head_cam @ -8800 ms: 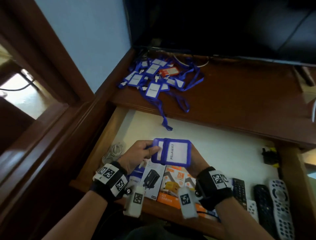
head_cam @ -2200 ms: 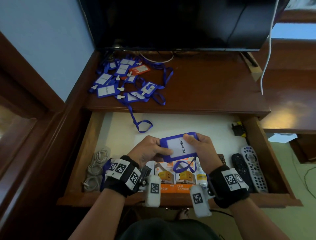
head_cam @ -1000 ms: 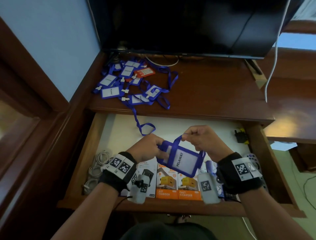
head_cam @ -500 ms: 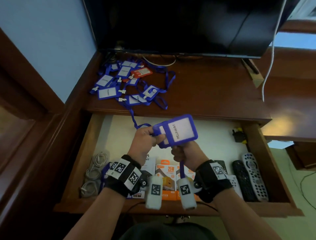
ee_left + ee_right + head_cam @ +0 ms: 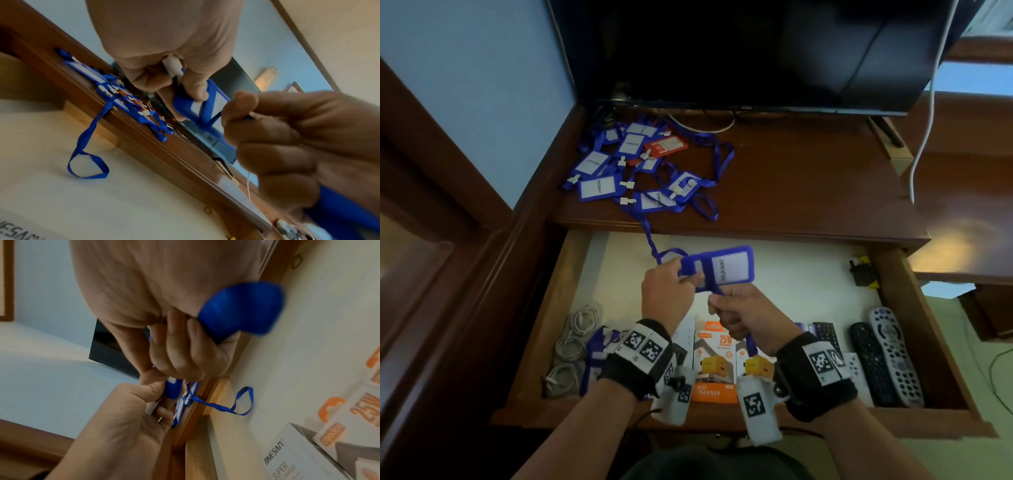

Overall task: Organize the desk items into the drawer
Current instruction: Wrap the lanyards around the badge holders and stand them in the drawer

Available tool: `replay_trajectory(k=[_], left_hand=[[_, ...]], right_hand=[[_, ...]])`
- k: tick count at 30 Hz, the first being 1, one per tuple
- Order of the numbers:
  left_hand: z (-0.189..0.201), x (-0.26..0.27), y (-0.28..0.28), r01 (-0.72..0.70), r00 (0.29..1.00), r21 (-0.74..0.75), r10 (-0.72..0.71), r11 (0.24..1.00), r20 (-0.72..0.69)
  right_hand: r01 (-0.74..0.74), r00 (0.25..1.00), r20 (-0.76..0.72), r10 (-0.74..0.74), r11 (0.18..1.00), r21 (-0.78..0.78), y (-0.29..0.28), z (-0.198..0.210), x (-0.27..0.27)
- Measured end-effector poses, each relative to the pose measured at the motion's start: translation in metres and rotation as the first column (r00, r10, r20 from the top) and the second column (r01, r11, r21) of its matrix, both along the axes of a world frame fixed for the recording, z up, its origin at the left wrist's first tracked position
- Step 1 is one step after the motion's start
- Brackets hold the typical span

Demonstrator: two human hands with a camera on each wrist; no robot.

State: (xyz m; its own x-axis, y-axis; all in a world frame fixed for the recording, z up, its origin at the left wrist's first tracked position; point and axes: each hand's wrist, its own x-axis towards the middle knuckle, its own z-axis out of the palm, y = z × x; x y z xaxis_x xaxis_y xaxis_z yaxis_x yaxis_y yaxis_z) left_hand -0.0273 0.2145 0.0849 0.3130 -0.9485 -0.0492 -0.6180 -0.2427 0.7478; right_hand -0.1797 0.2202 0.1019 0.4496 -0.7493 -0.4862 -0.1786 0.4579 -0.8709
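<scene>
Over the open drawer (image 5: 599, 260) I hold a blue badge holder (image 5: 722, 267) with a white card. My left hand (image 5: 671, 287) pinches its left end and white clip (image 5: 172, 68). My right hand (image 5: 736, 308) is fisted round its blue lanyard (image 5: 751, 344), which wraps across the holder's face (image 5: 207, 104) and bunches out of the fist (image 5: 242, 309). A pile of blue badge holders (image 5: 640, 168) with one red one (image 5: 666, 145) lies on the desk top (image 5: 808, 192). One lanyard loop (image 5: 86, 162) hangs from it into the drawer.
In the drawer front lie coiled white cables (image 5: 573, 346), charger boxes (image 5: 714, 363), several remotes (image 5: 883, 356) and a black plug (image 5: 861, 272). A dark monitor (image 5: 739, 51) stands at the back of the desk. A white cable (image 5: 924, 130) hangs at right.
The right hand has gone from holding the lanyard above the holder to pulling it down below it. The holder has turned level in the left hand's grip.
</scene>
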Motion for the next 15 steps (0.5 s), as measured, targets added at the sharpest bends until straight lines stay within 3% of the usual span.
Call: replay_trajectory(k=[7, 11, 15], left_hand=[[-0.005, 0.003, 0.004, 0.214, 0.966, 0.126, -0.229, 0.969, 0.118], [-0.005, 0.001, 0.008, 0.382, 0.879, 0.213, -0.425, 0.899, 0.218], [-0.006, 0.006, 0.016, 0.489, 0.827, 0.196, -0.523, 0.85, 0.205]], right_hand=[[-0.081, 0.987, -0.147, 0.06, 0.987, -0.141, -0.009, 0.012, -0.004], [-0.138, 0.977, -0.189, 0.101, 0.971, -0.196, -0.014, 0.016, -0.003], [-0.204, 0.935, -0.345, 0.086, 0.925, -0.32, -0.021, 0.013, -0.007]])
